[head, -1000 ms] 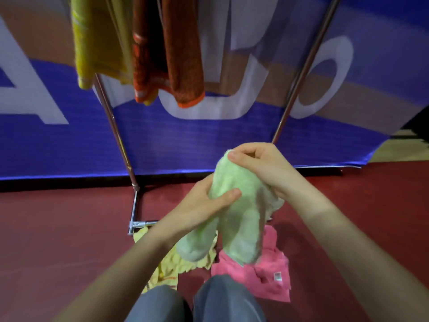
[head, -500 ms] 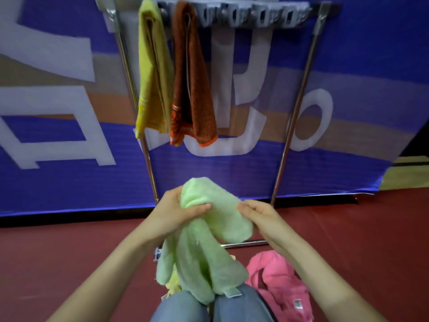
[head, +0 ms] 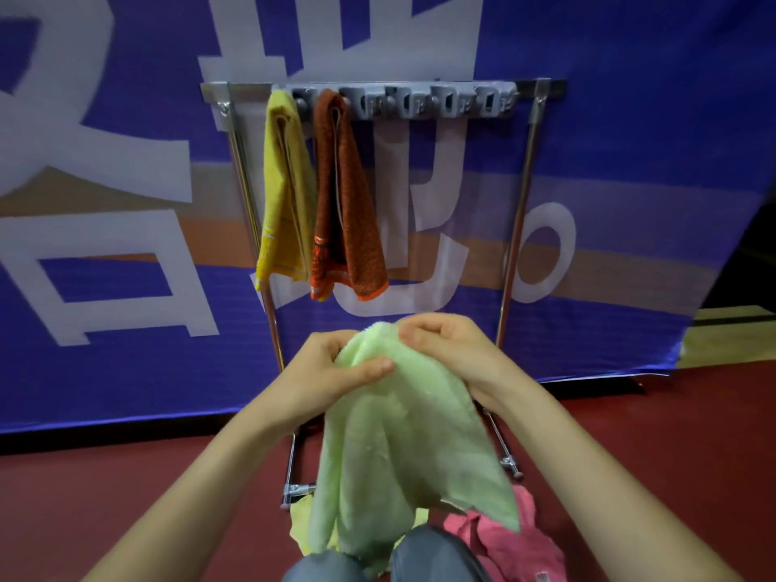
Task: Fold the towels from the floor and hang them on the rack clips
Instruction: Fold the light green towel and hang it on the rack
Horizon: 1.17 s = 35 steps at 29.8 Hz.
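Head view shows gray knees (head: 420, 556) at the very bottom. Just past them, a pink towel (head: 516, 539) and a pale yellow towel (head: 300, 525) lie on the red floor (head: 105, 497), at the foot of the rack (head: 518, 228). Above them hangs the green towel (head: 399, 438). The left hand (head: 323, 371) and right hand (head: 453, 350) both pinch its top edge, close together. Farther back, a yellow towel (head: 283, 195) and an orange towel (head: 346, 203) hang side by side from the rack's gray clips (head: 428, 103).

The green towel (head: 403, 434) is soft, fluffy cloth. Behind it, the rack (head: 518, 228) poles are shiny metal, with dull grey plastic clips (head: 445, 103).
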Each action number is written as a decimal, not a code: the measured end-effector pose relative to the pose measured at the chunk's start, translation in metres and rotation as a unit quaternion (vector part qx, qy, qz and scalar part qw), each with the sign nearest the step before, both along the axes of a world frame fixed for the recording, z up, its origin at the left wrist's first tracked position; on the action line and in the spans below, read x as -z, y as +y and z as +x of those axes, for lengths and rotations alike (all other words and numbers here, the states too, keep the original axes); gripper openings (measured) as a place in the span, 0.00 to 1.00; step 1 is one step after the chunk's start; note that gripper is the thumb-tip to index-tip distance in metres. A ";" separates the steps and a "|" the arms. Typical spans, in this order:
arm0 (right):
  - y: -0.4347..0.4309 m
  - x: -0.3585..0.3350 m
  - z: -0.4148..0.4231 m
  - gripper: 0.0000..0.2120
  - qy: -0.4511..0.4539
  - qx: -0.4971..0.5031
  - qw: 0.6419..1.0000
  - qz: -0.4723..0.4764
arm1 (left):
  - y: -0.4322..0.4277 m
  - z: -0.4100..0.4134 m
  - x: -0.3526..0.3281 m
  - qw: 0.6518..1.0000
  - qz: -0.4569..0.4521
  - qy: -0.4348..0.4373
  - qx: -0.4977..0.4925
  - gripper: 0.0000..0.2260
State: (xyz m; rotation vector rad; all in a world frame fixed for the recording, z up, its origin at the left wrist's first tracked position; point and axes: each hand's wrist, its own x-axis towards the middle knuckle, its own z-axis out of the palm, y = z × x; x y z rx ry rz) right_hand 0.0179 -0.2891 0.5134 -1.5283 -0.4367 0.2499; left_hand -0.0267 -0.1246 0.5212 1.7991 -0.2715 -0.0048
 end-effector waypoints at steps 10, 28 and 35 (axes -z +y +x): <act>0.003 0.002 -0.011 0.07 -0.038 0.033 0.999 0.018 | 0.001 -0.010 0.007 0.991 0.073 0.074 0.088 0.19; 0.000 0.098 -0.041 0.08 0.029 0.032 0.999 0.021 | 0.010 -0.014 -0.006 0.995 0.000 -0.032 -0.090 0.08; 0.016 0.141 -0.038 0.10 0.016 0.092 0.995 -0.023 | 0.028 -0.014 -0.004 0.993 0.008 -0.025 -0.116 0.08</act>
